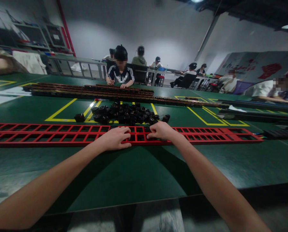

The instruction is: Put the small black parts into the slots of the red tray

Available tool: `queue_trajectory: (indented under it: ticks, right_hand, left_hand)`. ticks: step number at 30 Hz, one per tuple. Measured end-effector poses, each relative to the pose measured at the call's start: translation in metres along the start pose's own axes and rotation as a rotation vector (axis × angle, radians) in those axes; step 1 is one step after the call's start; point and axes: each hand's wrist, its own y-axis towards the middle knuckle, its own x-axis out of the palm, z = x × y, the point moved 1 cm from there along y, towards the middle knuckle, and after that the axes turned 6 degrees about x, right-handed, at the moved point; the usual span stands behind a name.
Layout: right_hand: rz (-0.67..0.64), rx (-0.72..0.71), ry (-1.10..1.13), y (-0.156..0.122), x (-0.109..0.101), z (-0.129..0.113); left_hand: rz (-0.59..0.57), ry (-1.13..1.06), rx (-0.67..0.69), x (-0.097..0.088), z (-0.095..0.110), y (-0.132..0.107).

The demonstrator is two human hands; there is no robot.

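Observation:
A long red slotted rack (61,133) lies across the green table in front of me. My left hand (116,138) rests on its middle with the fingers curled and pressed onto the slots. My right hand (161,131) sits just to the right on the same rack, fingers bent down into the slots. What the fingers hold, if anything, is hidden. Just beyond the rack is a pile of small black parts (124,113), with one stray part (79,117) to its left.
Stacks of dark filled racks (90,90) lie farther back on the table (134,174), which has yellow floor-style markings. A person in a striped shirt (121,72) works across from me; other people sit at tables behind and at the right.

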Motion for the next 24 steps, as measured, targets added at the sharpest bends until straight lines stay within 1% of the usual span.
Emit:
queue_trajectory:
  ticks: [6,11,15,17,19,21,24]
  right_hand:
    - [0.013,-0.024,0.020,0.000,0.001,0.001]
    - [-0.003,-0.063,-0.016,0.001,-0.003,0.001]
    - [0.023,-0.084,-0.007,0.001,0.002,0.005]
    - [0.077,-0.083,0.019,0.002,0.006,0.009]
    - [0.156,-0.041,0.052,0.003,0.007,0.015]
    - [0.248,0.042,0.073,0.004,0.007,0.025]
    - [0.387,0.185,0.068,0.005,0.006,0.048]
  left_hand:
    - [0.007,-0.003,0.001,0.001,-0.001,-0.001]
    - [0.016,-0.002,-0.006,0.001,-0.001,-0.001]
    - [0.027,0.000,0.009,0.001,-0.001,-0.001]
    - [0.031,-0.001,0.008,0.001,-0.001,0.000]
    - [0.041,-0.010,0.009,0.000,-0.001,0.000]
    - [0.039,-0.015,0.013,0.000,-0.001,0.000]
    - [0.016,-0.011,0.011,0.000,-0.001,0.000]
